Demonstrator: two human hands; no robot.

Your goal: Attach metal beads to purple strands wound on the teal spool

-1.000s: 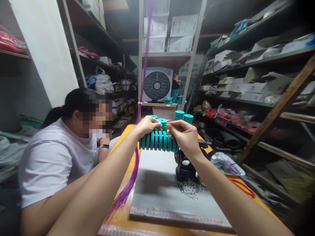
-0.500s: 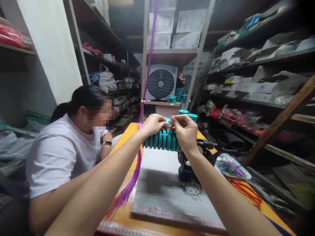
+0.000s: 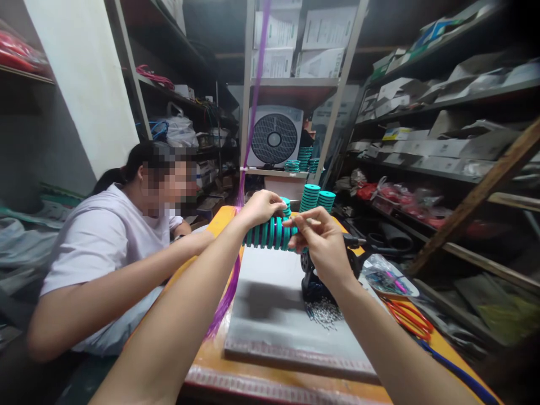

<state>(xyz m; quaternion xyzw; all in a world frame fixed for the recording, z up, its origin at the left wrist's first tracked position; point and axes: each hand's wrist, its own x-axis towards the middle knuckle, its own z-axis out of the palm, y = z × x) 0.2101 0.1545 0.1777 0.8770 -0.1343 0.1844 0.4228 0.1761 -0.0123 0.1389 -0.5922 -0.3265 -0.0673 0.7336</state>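
A row of teal spools wound with dark purple thread lies sideways above a grey board, its right end by a black machine. My left hand is above the row, thumb and fingers pinched together; what they hold, if anything, is too small to see. At the right end of the spools is my right hand, its fingers curled and thumb pressed in. Whatever sits in that pinch I cannot make out. Purple strands hang from above, left of my left hand, and run down onto the table.
Stacks of teal spools stand behind my hands. Small silvery pieces lie on the board. Orange-handled scissors and a white tray are on the right. A person in a white shirt sits on the left. A box fan faces me.
My right hand has moved slightly down and away from my left hand, uncovering the spool stacks behind. My left hand stays above the row. The seated person's arm has reached towards the table.
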